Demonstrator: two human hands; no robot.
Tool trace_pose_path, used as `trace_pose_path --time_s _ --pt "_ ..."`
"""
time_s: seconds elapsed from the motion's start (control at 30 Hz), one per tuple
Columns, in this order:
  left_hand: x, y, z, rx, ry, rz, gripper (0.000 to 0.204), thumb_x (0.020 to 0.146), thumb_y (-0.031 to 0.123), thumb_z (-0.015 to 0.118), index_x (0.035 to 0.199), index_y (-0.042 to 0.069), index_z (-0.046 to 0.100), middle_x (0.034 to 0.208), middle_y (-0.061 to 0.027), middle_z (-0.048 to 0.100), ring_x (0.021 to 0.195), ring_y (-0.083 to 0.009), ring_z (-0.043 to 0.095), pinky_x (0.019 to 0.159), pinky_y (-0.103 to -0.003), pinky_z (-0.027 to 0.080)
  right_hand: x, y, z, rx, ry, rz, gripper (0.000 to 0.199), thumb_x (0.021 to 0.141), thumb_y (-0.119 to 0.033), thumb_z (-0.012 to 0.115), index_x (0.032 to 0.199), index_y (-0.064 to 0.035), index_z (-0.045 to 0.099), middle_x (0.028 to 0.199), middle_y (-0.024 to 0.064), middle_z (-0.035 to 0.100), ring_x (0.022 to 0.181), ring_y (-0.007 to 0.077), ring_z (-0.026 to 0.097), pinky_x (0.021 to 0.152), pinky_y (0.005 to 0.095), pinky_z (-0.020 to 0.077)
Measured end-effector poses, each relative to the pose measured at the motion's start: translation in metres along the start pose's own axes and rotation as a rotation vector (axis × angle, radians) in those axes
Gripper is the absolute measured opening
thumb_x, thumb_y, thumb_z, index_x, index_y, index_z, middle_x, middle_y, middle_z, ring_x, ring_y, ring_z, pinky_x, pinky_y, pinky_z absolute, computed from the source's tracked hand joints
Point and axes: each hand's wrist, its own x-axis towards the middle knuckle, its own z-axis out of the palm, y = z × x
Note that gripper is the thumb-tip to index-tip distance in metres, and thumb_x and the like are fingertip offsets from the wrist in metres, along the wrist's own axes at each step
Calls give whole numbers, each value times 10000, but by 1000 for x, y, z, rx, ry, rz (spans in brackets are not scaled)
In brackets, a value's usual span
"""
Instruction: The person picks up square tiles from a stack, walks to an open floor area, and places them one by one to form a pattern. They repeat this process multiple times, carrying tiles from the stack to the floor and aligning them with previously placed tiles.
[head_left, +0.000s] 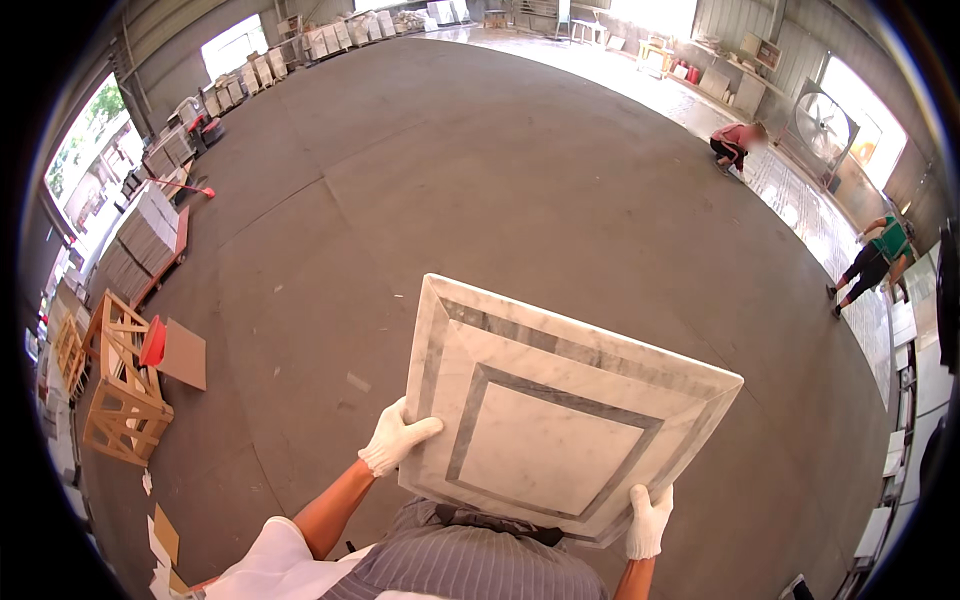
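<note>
A square marble tile panel [555, 433], white with grey veining and grey inlaid bands, is held up in front of my waist, its far edge tilted away. My left hand [397, 437], in a white knitted glove, grips its left edge with the thumb on the face. On the lower right edge, my right hand [648, 522] holds on in a matching glove, thumb over the face. The fingers of both hands are partly hidden behind the panel.
Grey floor [330, 250] spreads around me. At left stand a wooden crate [128, 400], a cardboard sheet [186, 355] and stacked slabs [145, 235] on a pallet. One person [735, 145] crouches at far right; another [875, 260] bends nearby. A large fan [822, 125] stands by the wall.
</note>
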Motion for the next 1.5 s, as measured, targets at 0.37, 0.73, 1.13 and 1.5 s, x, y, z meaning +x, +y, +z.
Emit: trace_pose_path --time_s 0.37,0.73,1.13,1.5 --pt "228 60 3 82 -180 26 468 831 190 740 1210 -17 557 1115 -79 664 997 -132 615 876 -308 501 141 1 91 13 187 -53 514 816 -75 651 1290 44 490 1179 98 594 1051 187 560 949 328 435" --pt "266 70 -24 93 -287 3 463 832 183 751 1212 -5 563 1117 -62 663 998 -129 612 905 -320 499 103 19 134 32 321 -50 554 825 -111 671 1315 46 467 1195 112 587 1067 197 561 968 341 430" --pt "323 80 10 89 -113 3 483 837 223 744 1214 -14 555 1088 -59 663 941 -115 609 835 -301 508 249 -10 141 10 142 -19 468 821 -43 627 1265 37 502 1136 86 598 1004 175 559 913 314 444" --pt "504 129 69 108 -102 16 536 826 257 757 1238 -16 546 1109 -72 658 971 -130 609 870 -310 500 428 -24 174 18 169 -76 503 825 -52 614 1299 47 478 1179 109 583 1061 201 549 956 328 425"
